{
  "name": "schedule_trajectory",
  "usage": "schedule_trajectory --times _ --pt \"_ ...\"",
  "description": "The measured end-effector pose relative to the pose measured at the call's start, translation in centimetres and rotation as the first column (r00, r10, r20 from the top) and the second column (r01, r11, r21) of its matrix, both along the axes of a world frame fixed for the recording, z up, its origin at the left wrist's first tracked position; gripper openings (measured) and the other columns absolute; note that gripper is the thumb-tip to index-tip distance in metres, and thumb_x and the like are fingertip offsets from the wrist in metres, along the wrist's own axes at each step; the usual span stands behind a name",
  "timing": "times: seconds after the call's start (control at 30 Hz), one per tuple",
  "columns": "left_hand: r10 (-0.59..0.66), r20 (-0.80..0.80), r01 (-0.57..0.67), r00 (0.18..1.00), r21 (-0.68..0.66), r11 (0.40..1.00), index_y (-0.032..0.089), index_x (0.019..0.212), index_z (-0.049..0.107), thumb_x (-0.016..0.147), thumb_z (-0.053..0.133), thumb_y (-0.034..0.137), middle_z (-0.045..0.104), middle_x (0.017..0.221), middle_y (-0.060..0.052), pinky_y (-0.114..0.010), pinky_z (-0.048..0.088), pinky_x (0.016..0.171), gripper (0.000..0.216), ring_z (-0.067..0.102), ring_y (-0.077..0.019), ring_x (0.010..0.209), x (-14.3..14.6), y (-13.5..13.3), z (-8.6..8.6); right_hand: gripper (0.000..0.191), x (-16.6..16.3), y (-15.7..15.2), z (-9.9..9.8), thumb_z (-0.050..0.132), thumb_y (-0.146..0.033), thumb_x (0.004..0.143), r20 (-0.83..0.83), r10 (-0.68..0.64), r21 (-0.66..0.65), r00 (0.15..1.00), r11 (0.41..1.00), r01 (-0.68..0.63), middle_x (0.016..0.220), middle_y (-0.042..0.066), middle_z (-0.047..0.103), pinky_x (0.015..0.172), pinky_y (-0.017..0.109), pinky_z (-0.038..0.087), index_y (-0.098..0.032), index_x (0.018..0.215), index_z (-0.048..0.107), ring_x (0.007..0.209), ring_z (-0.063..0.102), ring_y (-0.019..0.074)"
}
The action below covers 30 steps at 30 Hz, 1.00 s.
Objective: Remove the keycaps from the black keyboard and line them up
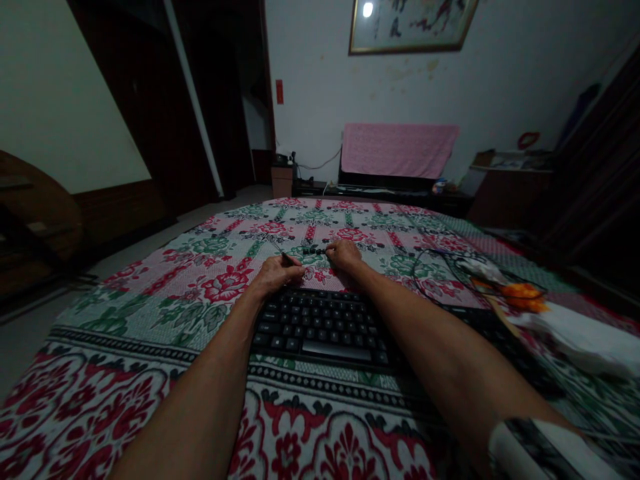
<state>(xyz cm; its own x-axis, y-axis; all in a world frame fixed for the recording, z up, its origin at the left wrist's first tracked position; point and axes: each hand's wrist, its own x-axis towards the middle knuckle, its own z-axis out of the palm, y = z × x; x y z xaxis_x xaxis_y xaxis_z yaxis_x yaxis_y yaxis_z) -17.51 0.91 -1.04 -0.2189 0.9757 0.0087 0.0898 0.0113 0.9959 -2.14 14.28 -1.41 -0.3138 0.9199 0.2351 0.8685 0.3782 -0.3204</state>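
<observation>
A black keyboard (320, 327) lies on the flowered cloth in front of me, partly covered by my right forearm. Beyond its top left edge, my left hand (278, 273) is closed around a slim dark-handled screwdriver (287, 259), its thin shaft pointing away and to the left. My right hand (345, 254) is past the keyboard too, thumb and fingers pinched at the right end of a short row of small black keycaps (314, 252) on the cloth. The piece between those fingertips is mostly hidden.
On the right lie a second black keyboard (515, 350), a dark cable (417, 267), an orange bundle (525, 297) and white plastic or paper (590, 340). The flowered cloth (165, 313) covers the broad surface. A pink towel (395, 150) hangs by the far wall.
</observation>
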Motion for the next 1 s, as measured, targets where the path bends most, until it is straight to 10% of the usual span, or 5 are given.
schedule_trajectory --times 0.6,0.77,1.0 --pt "-0.028 -0.027 0.028 0.999 0.012 1.000 0.015 0.074 0.057 0.052 0.073 0.031 0.060 0.059 0.002 -0.023 0.041 0.051 0.031 0.057 -0.0121 0.053 -0.3 0.1 -0.2 0.028 0.4 -0.1 1.0 0.050 -0.022 0.075 0.101 0.081 -0.040 0.992 0.996 -0.077 0.100 0.008 0.066 0.077 0.024 0.041 -0.019 0.097 0.067 0.095 0.058 0.0194" --pt "-0.092 -0.044 0.093 0.995 0.021 0.995 0.014 0.075 0.058 0.052 0.074 0.032 0.060 0.060 0.001 -0.023 0.042 0.051 0.033 0.056 -0.0116 0.052 -0.2 -0.2 0.7 0.018 2.4 -1.7 3.1 0.052 -0.019 0.072 0.154 0.209 -0.100 0.966 0.976 -0.195 0.074 0.003 0.066 0.064 0.020 0.040 -0.016 0.076 0.069 0.073 0.058 0.0151" --pt "-0.228 -0.047 0.226 0.973 -0.037 0.973 0.015 0.075 0.061 0.049 0.076 0.027 0.064 0.068 -0.002 -0.026 0.045 0.057 0.032 0.059 -0.0140 0.059 0.7 -0.9 2.4 0.028 7.2 -5.6 4.1 0.053 -0.036 0.073 -0.164 0.416 -0.445 0.894 0.778 -0.444 0.056 -0.002 0.058 0.050 0.018 0.035 -0.015 0.082 0.069 0.052 0.047 0.0083"
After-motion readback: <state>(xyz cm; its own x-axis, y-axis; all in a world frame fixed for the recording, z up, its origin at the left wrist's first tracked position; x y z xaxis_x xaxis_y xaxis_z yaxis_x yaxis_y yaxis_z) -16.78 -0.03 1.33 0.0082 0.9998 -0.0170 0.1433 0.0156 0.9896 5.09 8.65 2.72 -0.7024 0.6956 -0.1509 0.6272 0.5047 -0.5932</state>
